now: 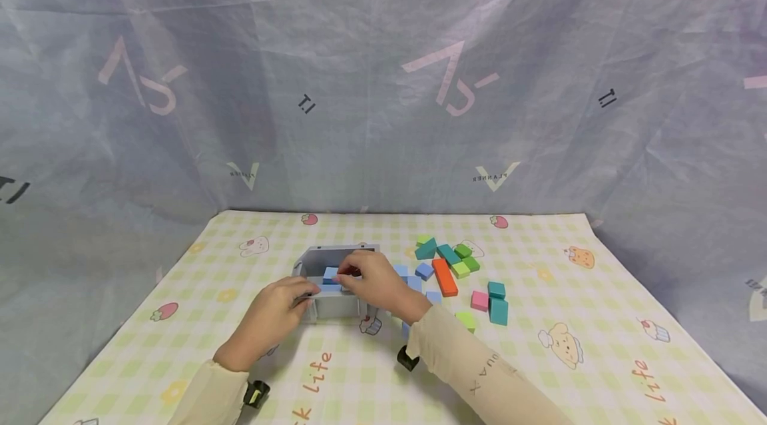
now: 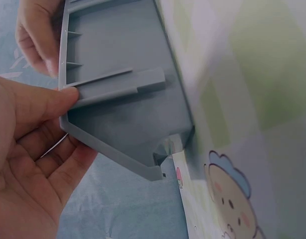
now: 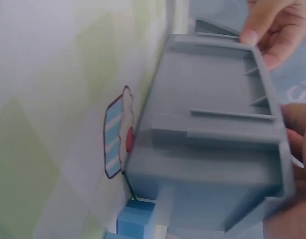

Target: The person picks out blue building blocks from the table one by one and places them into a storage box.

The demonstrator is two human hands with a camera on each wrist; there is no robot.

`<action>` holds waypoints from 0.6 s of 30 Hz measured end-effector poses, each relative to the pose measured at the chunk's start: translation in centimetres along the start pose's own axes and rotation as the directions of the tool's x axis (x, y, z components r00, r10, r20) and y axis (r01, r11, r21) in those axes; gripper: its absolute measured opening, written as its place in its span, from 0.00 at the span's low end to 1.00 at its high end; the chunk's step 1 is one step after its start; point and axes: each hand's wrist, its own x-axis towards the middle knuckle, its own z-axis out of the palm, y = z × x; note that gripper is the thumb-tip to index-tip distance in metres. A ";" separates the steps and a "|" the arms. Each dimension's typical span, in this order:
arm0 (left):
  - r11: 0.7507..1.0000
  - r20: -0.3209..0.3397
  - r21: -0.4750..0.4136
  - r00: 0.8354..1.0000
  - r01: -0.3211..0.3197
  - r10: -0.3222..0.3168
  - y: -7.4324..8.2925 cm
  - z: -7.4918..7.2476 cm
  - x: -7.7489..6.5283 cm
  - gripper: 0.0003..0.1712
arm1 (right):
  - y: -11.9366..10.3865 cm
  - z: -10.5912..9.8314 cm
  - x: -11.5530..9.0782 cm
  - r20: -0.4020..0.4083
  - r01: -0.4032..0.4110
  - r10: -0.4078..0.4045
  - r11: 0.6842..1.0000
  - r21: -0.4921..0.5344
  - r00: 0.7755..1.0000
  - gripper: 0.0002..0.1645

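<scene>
On the desk (image 1: pixel 605 292), the grey bin (image 1: pixel 337 307) is pinched at its near rim in the grip of the left hand (image 1: pixel 272 312). The right hand (image 1: pixel 376 280) is held over blue blocks (image 1: pixel 330 274) inside (whether one is gripped cannot be told)

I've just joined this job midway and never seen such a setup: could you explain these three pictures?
There is no machine here: a person is working with two bare hands. The large picture is taken from the head, looking forward and down; the other two are closer views, one from each wrist. On the checked tablecloth stands a grey box, with loose blocks to its right, including an orange block and a pink block. The left hand grips the box's near edge. The right hand reaches in beside a blue block; whether it holds anything, I cannot tell.
</scene>
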 end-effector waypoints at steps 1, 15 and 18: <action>1.000 0.001 0.001 1.000 0.000 0.000 0.0 0.0 0.0 0.12 | 0.0 -0.2 -0.2 0.000 0.008 -0.008 1.000 0.021 1.000 0.06; 1.000 -0.009 0.002 1.000 0.003 -0.003 0.0 0.1 0.0 0.11 | -0.2 -5.3 -2.5 -0.025 0.010 -0.007 0.994 0.111 1.000 0.07; 1.000 -0.014 0.000 1.000 0.003 -0.003 0.0 0.1 -0.1 0.12 | 0.3 -6.3 -3.2 -0.039 -0.007 0.011 0.995 0.097 0.999 0.08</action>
